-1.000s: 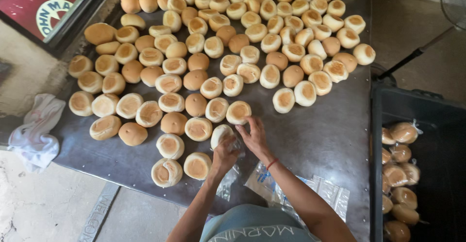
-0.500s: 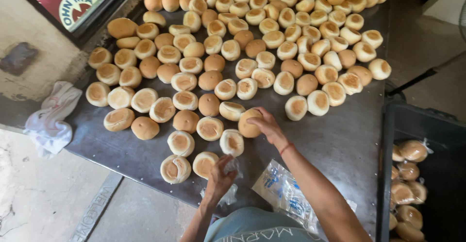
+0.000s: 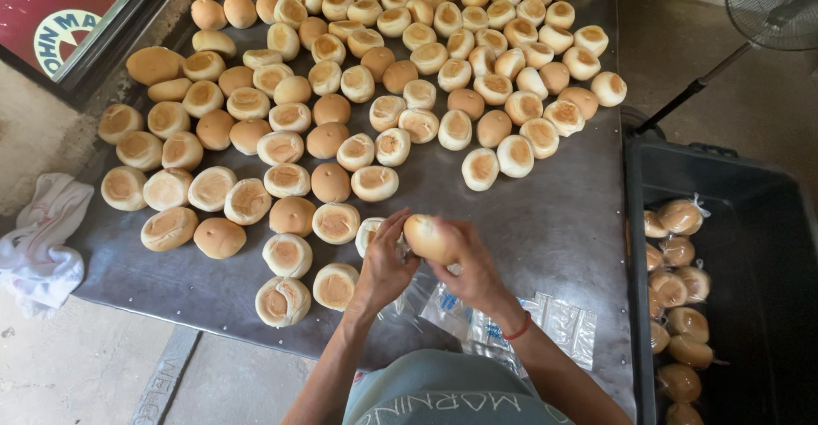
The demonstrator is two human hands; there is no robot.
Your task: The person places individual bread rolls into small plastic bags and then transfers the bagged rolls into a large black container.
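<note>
Right hand (image 3: 464,263) grip grasps a bun (image 3: 426,236); left hand (image 3: 383,263) pinches the clear bag (image 3: 409,293). Hold the bag mouth open, slide bun in gently.

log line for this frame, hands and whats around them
right hand: holds bread roll | left hand: touching same roll | under hands: clear plastic bags | metal table: many loose rolls | black crate: bagged rolls

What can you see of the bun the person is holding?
The bun is a small round bread roll, golden brown with a smooth, matte crust, whole as far as it shows. It is held just above the metal table, near its front edge. The right hand grips it from the right and beneath, and the left hand touches its left side. Its underside is hidden.
</note>
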